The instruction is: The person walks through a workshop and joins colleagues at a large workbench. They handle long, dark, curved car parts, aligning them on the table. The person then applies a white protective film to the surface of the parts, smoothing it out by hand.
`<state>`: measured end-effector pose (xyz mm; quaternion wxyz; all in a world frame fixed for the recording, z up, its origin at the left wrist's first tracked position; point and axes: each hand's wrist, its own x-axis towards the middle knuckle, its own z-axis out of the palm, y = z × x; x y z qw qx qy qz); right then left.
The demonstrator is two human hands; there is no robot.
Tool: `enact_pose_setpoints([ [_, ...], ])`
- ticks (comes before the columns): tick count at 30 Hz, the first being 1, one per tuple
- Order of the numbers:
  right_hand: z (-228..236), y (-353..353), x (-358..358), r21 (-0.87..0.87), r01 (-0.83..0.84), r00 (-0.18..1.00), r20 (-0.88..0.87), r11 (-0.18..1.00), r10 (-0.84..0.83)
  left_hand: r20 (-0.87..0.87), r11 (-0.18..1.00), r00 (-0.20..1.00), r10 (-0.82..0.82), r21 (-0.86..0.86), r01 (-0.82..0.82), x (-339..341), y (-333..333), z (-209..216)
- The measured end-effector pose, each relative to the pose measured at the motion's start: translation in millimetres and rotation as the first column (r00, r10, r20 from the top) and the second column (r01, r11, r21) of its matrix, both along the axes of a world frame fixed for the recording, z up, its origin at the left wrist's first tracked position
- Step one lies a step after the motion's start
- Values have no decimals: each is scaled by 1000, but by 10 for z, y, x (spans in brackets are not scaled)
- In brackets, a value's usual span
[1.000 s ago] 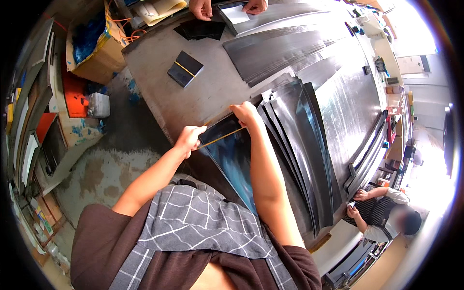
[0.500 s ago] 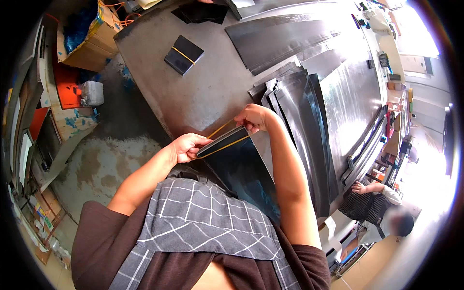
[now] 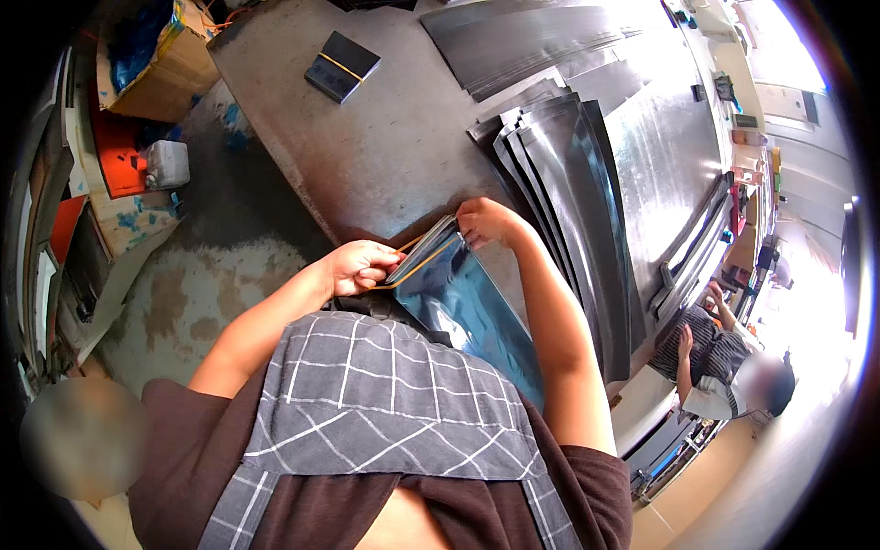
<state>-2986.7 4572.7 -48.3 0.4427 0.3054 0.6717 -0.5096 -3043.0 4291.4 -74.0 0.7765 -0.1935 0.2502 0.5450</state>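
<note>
A stack of dark, glossy thin sheets lies before me, reaching from the table edge back toward my apron. Around its far end runs a yellow rubber band. My left hand pinches the band at the stack's left corner, fingers closed. At the right corner, my right hand has its fingers curled over the end of the stack; some fingertips are hidden behind it. Farther up the table sits a small dark block of sheets with a similar yellow band around it.
Long dark curved sheets are piled right of my right arm. More flat sheets lie on the metal table. A cardboard box and a pale plastic jug stand left. A co-worker is at the right.
The stack's end has tilted, so its face now reflects bright blue and its layered edges show more. Both hands stay at its corners. My view has shifted slightly; the co-worker's hands have moved.
</note>
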Motion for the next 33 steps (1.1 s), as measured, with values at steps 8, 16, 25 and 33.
enact_pose_setpoints([
  [8, 158, -148, 384, -194, 513, 841, -84, 836, -535, 215, 930, 919, 330, -239, -278, 497, -138, -179],
  [16, 209, -132, 484, -283, 569, 802, -19, 772, -597, -76, 943, 972, 223, -237, -235, 891, -289, 61],
  [25, -164, 16, 899, -224, 289, 944, -94, 931, -316, -618, 980, 780, 95, -81, -183, 1128, -138, 208],
  [33, 451, -111, 2310, 563, 571, 704, -710, 597, -3, -782, 915, 617, -82, -305, -265, 1543, 382, 259],
])
